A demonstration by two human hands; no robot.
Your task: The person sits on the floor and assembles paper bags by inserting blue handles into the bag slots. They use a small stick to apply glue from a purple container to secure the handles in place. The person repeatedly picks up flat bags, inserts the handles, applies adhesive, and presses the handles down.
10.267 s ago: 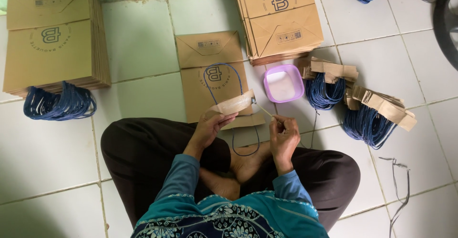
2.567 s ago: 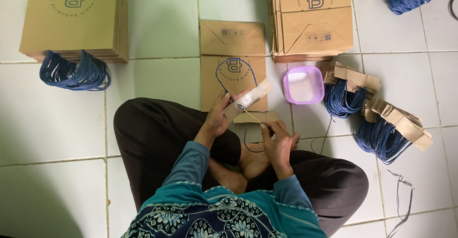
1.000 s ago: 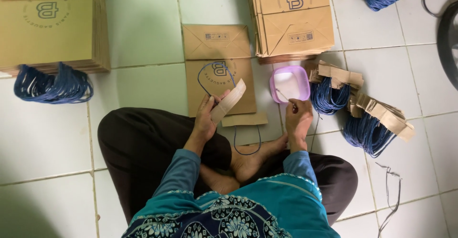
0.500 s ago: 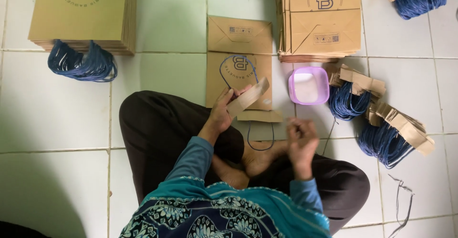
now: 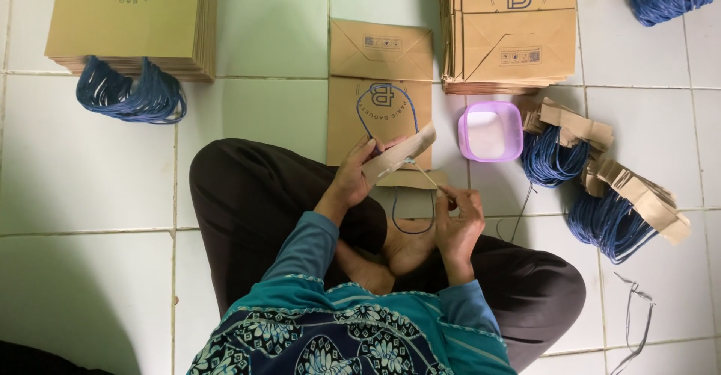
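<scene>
Brown cardboard strip (image 5: 398,155) gripped by left hand (image 5: 351,176), slanting up-right.
Its lower-right face is met by right hand (image 5: 460,221), fingertips pinched together.

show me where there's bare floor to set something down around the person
Bare tile lies between the left bag stack and the flat bag; more tile below the blue cord bundle. Crowded on the right: purple tub, handle bundles. The left hand holds a cardboard strip; the right hand pinches something thin.
</scene>
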